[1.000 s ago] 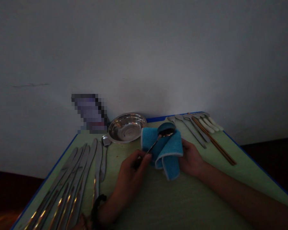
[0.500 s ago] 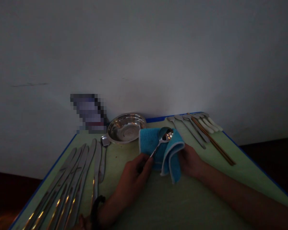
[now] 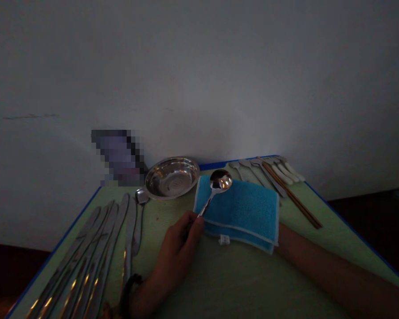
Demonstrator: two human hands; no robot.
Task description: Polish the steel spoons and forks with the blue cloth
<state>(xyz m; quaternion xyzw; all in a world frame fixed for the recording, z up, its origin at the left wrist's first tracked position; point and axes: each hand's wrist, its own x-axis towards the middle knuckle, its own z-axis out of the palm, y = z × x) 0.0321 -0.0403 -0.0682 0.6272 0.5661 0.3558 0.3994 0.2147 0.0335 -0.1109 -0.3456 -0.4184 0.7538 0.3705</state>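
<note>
Cloth (image 3: 242,208) spread flatter than a frame earlier | left hand (image 3: 180,243) pinches spoon (image 3: 216,189) by its handle | spoon's head over cloth, just beyond left hand; not yet set down, so this piece looks unfinished | right hand hidden by cloth, grip cannot be told | knives (image 3: 115,232) left of left hand, chopsticks (image 3: 296,201) beyond right hand; handled or pending, unclear
</note>
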